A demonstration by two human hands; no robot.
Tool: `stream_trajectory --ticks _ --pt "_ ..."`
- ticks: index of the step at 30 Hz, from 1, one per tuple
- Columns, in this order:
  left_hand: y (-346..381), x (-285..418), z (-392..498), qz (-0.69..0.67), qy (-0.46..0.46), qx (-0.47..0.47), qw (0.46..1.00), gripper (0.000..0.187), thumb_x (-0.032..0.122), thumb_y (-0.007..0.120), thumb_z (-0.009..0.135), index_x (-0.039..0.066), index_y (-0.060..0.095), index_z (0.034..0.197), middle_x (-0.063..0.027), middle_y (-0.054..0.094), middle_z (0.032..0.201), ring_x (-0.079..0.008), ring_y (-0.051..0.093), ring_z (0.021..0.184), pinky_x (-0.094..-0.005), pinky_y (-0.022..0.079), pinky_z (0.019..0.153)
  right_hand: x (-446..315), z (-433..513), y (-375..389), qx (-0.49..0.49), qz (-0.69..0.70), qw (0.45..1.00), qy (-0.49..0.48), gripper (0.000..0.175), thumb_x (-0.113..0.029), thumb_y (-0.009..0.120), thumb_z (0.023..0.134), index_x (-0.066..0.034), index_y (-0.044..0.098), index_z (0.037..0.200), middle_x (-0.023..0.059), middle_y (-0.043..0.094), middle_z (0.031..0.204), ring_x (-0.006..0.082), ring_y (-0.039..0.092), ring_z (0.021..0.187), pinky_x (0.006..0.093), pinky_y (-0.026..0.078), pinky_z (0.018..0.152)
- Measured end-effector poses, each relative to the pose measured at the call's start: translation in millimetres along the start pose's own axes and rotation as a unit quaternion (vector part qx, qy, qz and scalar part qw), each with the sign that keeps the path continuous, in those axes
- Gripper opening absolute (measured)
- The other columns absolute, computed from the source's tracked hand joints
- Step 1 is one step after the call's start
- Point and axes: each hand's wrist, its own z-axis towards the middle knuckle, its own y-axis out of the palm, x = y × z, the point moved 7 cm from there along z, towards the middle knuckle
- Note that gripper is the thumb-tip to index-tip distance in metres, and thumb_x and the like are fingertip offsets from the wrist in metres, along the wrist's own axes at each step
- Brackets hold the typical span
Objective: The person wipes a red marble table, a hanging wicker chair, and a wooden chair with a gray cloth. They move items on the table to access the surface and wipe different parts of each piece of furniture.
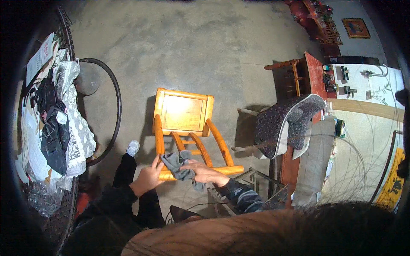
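A varnished yellow wooden chair [184,112] stands on the floor before me, its slatted back towards me. My left hand [148,177] grips the left end of the chair back, where the side post meets the top rail [227,169]. A crumpled grey cloth [174,163] lies over the left part of that rail. Pressed on the cloth is my right hand [203,172], with its fingers partly hidden in the folds. Light glares off the chair's seat.
At left, a table with a curved dark rim [117,92] bears clothes and a lace cloth [77,137]. A speckled upholstered chair [272,124] stands at right, beside a reddish table [315,73]. A metal-framed stand [253,179] is near my right forearm, above the concrete floor [192,48].
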Motion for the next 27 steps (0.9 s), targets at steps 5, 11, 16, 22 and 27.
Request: stream_trajectory --ticks 5,11,16,22,27 --pt "9 -6 2 -0.003 -0.044 -0.124 0.991 0.089 0.028 0.084 0.064 0.002 0.042 0.138 -0.0291 0.03 0.147 -0.0321 0.067 0.071 -0.0396 0.055 0.062 39 33 -12 -0.149 0.035 0.988 0.015 0.069 0.007 0.059 0.064 -0.0075 0.052 0.131 0.0213 0.047 0.134 0.0408 0.045 0.124 0.0436 0.038 0.105" --pt "14 -8 3 0.068 -0.024 -0.154 0.985 0.072 0.024 0.072 0.079 0.006 0.04 0.142 -0.0286 0.022 0.153 -0.029 0.063 0.058 -0.0373 0.051 0.052 106 110 -8 -0.085 -0.18 0.977 0.082 0.068 0.001 0.061 0.073 -0.0171 0.046 0.136 0.0221 0.042 0.13 0.0477 0.046 0.116 0.0505 0.042 0.095" --pt "24 -12 -1 -0.017 -0.048 -0.16 0.986 0.054 0.014 0.059 0.085 0.0 0.044 0.134 -0.0366 0.034 0.143 -0.0269 0.066 0.06 -0.0379 0.053 0.05 185 182 -21 -0.128 -0.104 0.971 0.175 0.052 -0.003 0.05 0.084 -0.0141 0.046 0.135 0.0306 0.049 0.127 0.0514 0.047 0.119 0.0549 0.043 0.094" --pt "33 -14 -4 -0.035 -0.061 -0.159 0.985 0.054 0.014 0.06 0.085 0.004 0.043 0.135 -0.0321 0.038 0.143 -0.0292 0.068 0.067 -0.0383 0.054 0.052 261 252 -13 -0.068 -0.087 0.981 0.16 0.045 -0.009 0.05 0.087 -0.0141 0.049 0.131 0.028 0.052 0.125 0.0504 0.047 0.119 0.0563 0.044 0.093" --pt "21 -12 2 -0.055 -0.09 -0.088 0.99 0.049 0.015 0.061 0.086 0.005 0.048 0.132 -0.0283 0.042 0.141 -0.0314 0.069 0.072 -0.0397 0.055 0.055 297 230 -27 -0.017 -0.256 0.943 0.21 0.036 -0.022 0.045 0.092 -0.016 0.056 0.126 0.0214 0.054 0.129 0.0462 0.054 0.115 0.0491 0.048 0.094"
